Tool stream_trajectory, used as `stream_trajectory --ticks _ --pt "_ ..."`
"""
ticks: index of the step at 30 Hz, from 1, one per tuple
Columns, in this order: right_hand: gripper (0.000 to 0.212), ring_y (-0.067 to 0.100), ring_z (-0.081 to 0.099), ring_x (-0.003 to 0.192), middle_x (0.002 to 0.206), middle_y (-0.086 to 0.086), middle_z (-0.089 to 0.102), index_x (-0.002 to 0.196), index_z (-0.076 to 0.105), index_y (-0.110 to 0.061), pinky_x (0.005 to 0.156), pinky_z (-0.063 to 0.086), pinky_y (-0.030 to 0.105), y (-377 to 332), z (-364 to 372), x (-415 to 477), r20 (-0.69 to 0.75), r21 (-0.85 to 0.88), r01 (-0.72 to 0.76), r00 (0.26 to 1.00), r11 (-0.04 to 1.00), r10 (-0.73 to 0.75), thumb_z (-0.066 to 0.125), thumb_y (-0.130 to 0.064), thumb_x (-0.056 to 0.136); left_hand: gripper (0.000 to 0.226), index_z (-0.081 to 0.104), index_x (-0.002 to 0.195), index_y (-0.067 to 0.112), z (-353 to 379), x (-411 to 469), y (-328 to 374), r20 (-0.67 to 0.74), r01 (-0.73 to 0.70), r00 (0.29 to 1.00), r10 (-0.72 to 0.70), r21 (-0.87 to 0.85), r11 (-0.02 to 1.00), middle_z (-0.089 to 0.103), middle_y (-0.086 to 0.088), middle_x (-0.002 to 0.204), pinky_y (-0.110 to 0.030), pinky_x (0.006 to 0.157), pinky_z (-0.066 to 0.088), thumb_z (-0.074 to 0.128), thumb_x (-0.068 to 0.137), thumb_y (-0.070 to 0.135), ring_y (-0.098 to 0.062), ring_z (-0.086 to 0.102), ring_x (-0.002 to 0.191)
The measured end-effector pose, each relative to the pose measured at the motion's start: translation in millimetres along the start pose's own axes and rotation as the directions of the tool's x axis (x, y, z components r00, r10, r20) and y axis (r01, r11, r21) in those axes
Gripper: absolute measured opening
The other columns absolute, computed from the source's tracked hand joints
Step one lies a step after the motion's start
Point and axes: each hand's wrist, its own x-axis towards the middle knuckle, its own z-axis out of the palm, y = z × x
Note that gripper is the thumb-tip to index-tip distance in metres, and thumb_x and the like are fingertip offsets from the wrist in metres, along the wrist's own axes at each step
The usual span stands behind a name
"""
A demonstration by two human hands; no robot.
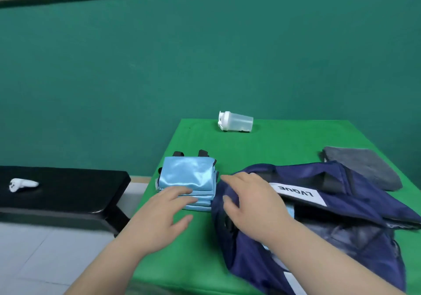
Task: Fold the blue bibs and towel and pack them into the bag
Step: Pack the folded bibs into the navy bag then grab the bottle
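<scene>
Green table (284,139), wall behind. Stack of folded blue bibs (186,173) at the table's left edge, about midway along it, with black straps (202,153) sticking out on the far side. Left hand (159,212) is spread wide with straight fingers, fingertips (184,191) touching the stack's near top edge and holding nothing.

Navy bag (353,203) lies slumped on the near right part of the table, just right of the stack. Its white label (296,193) faces up, text upside down. Right hand (252,203) lies on the bag's left rim, fingers draped over the fabric and thumb pressed into it. Cannot tell if it actually grips the cloth or only rests there. A bit of light blue cloth (291,210) shows inside the bag just right of that hand.

Grey towel (364,169) lies folded near the table's right edge, behind the bag and touching it. Clear shaker bottle (237,122) with a white lid lies on its side at the far edge.

Low black table (68,180) is left of the green one, with a small white object (22,184) on it, too blurred to identify.
</scene>
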Motion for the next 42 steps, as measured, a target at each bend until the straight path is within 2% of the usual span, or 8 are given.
stream_trajectory --ticks 2,7,18,23,27,32,37,42 --pt "0.042 0.025 0.053 0.105 0.112 -0.003 0.059 0.131 0.053 -0.028 0.086 0.048 0.039 -20 2 18 0.047 -0.146 -0.058 0.997 0.988 0.065 0.048 -0.042 0.092 0.037 0.058 0.129 0.042 -5 2 -19 -0.006 0.106 0.994 -0.106 -0.063 0.992 0.043 0.029 0.138 -0.011 0.105 0.029 0.059 0.093 0.046 0.011 0.038 0.128" --pt "0.049 0.014 0.053 0.117 0.137 -0.009 0.049 0.141 0.049 -0.034 0.097 0.044 0.031 -34 39 70 0.186 0.237 -0.228 0.965 0.944 0.186 0.054 -0.037 0.092 0.038 0.051 0.132 0.049 -5 24 -59 0.059 0.305 0.952 -0.302 -0.297 0.905 0.036 0.035 0.136 -0.008 0.089 0.03 0.059 0.095 0.045 0.018 0.037 0.117" --pt "0.023 0.006 0.036 0.036 0.132 0.003 0.045 0.105 0.07 -0.031 0.039 0.035 0.018 -3 133 129 0.211 0.639 -0.564 0.782 0.522 0.587 0.054 -0.015 0.097 0.02 0.063 0.111 0.051 32 77 -139 0.257 0.522 0.849 -0.462 -0.549 0.653 0.046 0.013 0.129 -0.022 0.097 0.031 0.059 0.098 0.036 -0.002 0.045 0.117" --pt "0.029 0.009 0.023 0.038 0.054 -0.003 0.039 0.104 0.071 -0.031 0.039 0.024 0.019 2 133 130 0.29 0.671 -0.597 0.758 0.441 0.584 0.055 -0.009 0.096 0.023 0.064 0.108 0.055 45 78 -156 0.351 0.596 0.792 -0.5 -0.625 0.505 0.06 0.019 0.103 -0.023 0.071 0.038 0.063 0.094 0.037 -0.016 0.054 0.083" --pt "0.028 0.009 0.023 0.038 0.06 0.0 0.041 0.101 0.073 -0.029 0.037 0.024 0.02 1 130 132 0.326 0.656 -0.634 0.728 0.41 0.603 0.058 -0.007 0.094 0.024 0.064 0.105 0.055 49 72 -153 0.354 0.594 0.784 -0.509 -0.667 0.45 0.056 0.01 0.079 -0.027 0.061 0.032 0.064 0.093 0.034 -0.017 0.043 0.064" --pt "0.026 0.009 0.023 0.038 0.051 -0.007 0.041 0.101 0.074 -0.028 0.038 0.024 0.019 -14 131 126 0.37 0.635 -0.645 0.737 0.425 0.566 0.061 -0.008 0.093 0.022 0.067 0.106 0.049 38 42 -146 0.329 0.58 0.774 -0.542 -0.711 0.397 0.057 0.02 0.128 -0.038 0.102 0.041 0.066 0.093 0.032 -0.021 0.053 0.123" --pt "0.024 0.009 0.022 0.039 0.042 -0.014 0.04 0.102 0.073 -0.03 0.038 0.023 0.02 -50 134 92 0.443 0.633 -0.625 0.776 0.457 0.448 0.063 -0.01 0.093 0.026 0.065 0.113 0.05 16 -29 -133 0.344 0.619 0.723 -0.599 -0.708 0.34 0.053 0.001 0.086 -0.033 0.077 0.042 0.068 0.091 0.036 -0.014 0.052 0.078" --pt "0.022 0.008 0.023 0.038 0.051 -0.016 0.043 0.1 0.075 -0.031 0.038 0.023 0.02 -83 130 36 0.488 0.618 -0.602 0.798 0.506 0.353 0.067 -0.013 0.092 0.025 0.069 0.108 0.042 1 -105 -104 0.406 0.632 0.676 -0.615 -0.748 0.201 0.07 -0.01 0.088 -0.03 0.072 0.053 0.071 0.091 0.024 -0.015 0.067 0.076"
